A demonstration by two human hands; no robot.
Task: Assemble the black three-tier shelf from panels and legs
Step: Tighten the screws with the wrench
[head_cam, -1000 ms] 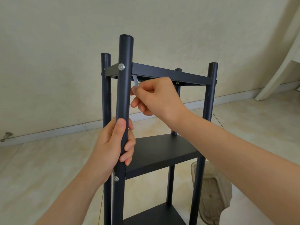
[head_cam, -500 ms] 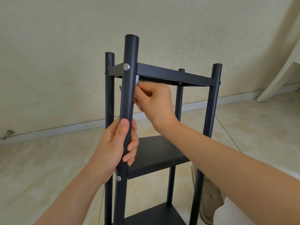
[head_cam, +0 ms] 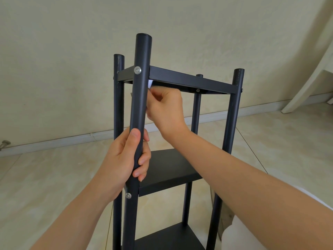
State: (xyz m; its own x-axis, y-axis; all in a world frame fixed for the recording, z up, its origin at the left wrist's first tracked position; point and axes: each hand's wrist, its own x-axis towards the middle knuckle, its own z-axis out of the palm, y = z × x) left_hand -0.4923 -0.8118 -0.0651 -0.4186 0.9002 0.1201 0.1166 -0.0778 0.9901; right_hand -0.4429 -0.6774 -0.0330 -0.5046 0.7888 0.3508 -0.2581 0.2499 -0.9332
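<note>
While the black shelf stands upright on the tiled floor, count four legs and three panels: top panel, middle panel, bottom panel. Two silver screws show on the near leg. And the left hand wraps right round that near leg, between top and middle. Over to the right hand, tucked under the top panel's near-left corner, fingers curled, pinching a small pale tool.

Beige wall, white baseboard, tiled floor; white frame leaning at right.
</note>
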